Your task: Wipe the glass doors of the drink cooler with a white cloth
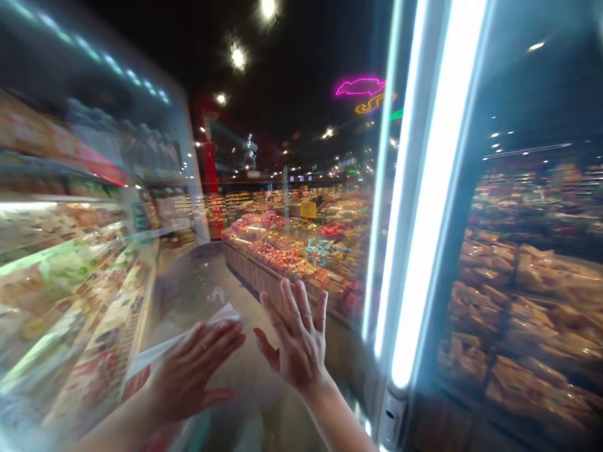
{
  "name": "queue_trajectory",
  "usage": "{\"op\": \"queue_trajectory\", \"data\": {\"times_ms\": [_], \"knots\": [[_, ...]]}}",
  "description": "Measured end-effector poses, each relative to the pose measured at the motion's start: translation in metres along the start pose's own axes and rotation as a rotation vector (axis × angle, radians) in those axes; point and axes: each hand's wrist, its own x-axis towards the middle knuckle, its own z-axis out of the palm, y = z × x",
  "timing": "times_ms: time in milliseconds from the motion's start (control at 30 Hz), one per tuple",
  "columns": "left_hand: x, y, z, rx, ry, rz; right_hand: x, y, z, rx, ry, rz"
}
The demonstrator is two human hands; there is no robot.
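My left hand [193, 364] reaches forward at lower centre, its fingers stretched out side by side and the thumb apart. A pale, thin sheet or strip [228, 312] shows just behind its fingertips; I cannot tell whether the hand touches it. To the right, my right hand [300, 342] is raised with its back toward me and its fingers spread. Nothing shows in its grasp. A hazy, glass-like surface with reflections [188, 282] lies beyond both hands; contact with it cannot be made out.
Bright vertical light tubes [436, 194] stand close on the right, with packaged goods [541, 314] past them. Lit shelves of blurred packages [61, 301] line the left. A long wood-sided bin of wrapped goods [282, 242] runs along the aisle floor [235, 295].
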Motion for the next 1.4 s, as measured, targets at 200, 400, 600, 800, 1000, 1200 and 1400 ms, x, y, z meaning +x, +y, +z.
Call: {"op": "queue_trajectory", "data": {"times_ms": [200, 400, 600, 800, 1000, 1200, 1400], "knots": [[0.007, -0.02, -0.016, 0.023, 0.073, -0.314, 0.0, 0.002, 0.0, 0.012, 0.063, -0.006], [-0.019, -0.01, -0.015, -0.053, -0.085, -0.006, -0.001, 0.002, -0.002, 0.036, 0.041, -0.008], [-0.009, -0.034, -0.023, 0.046, 0.046, -0.273, -0.004, 0.005, -0.005, 0.03, 0.04, 0.001], [-0.025, -0.042, -0.027, -0.008, -0.102, 0.017, 0.012, -0.012, -0.004, 0.049, 0.051, 0.041], [-0.039, -0.059, -0.036, 0.054, 0.039, -0.21, 0.038, -0.053, 0.006, 0.073, 0.01, 0.05], [-0.085, -0.092, -0.039, 0.049, -0.092, -0.294, 0.054, -0.087, 0.017, 0.064, 0.031, 0.022], [-0.14, -0.071, -0.038, 0.105, 0.05, -0.315, 0.063, -0.126, 0.034, 0.016, 0.064, 0.008]]}}
